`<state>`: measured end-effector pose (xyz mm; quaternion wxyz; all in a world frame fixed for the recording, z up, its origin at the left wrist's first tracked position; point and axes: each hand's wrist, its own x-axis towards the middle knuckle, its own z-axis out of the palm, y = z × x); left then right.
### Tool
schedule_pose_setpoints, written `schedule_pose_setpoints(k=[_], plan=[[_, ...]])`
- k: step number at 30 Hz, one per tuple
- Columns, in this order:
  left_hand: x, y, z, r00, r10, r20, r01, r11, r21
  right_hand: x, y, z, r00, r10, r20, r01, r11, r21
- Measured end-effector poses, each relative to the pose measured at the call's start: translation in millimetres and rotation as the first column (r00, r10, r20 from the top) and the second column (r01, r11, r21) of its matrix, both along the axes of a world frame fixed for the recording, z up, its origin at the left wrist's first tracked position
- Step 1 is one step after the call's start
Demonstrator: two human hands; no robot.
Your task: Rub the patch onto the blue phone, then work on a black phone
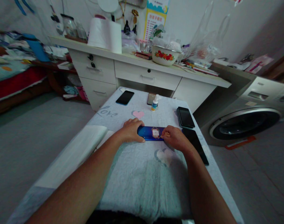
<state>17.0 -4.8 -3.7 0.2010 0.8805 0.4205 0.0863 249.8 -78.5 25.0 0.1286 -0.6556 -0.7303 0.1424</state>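
Note:
A shiny blue phone (148,133) lies face down across the cloth-covered table (142,183), with a small pale sticker (155,133) on its back. My left hand (130,130) rests on the phone's left end, fingers curled over its far edge, pinning it down. My right hand (176,137) is at the phone's right end, fingers pinched together at the sticker's edge; a thin small thing may be between them, too small to name.
Other phones lie on the table: one far left (125,97), one far middle (150,98), a stack at right (185,117) and a dark one beside my right wrist (198,146). A small white bottle (154,103) stands far middle. A cluttered desk (137,59) and washing machine (247,121) stand beyond.

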Motion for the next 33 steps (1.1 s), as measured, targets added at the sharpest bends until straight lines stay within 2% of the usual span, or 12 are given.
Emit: schedule_pose_setpoints(k=[9, 24, 33], plan=[[0, 0, 0.2, 1.000, 0.001, -0.002, -0.001, 1.000, -0.007, 3, -3, 4.2, 0.999, 0.007, -0.033, -0.008, 0.999, -0.048], [0, 0, 2.5, 1.000, -0.006, 0.001, 0.006, 1.000, 0.001, 6, 11, -16.6, 0.998, -0.061, -0.005, 0.062, 0.988, 0.142], [1, -1, 3.4, 1.000, 0.007, -0.005, -0.007, 1.000, -0.022, -6, 20, -14.1, 0.997, -0.079, 0.015, 0.075, 0.979, 0.188]])
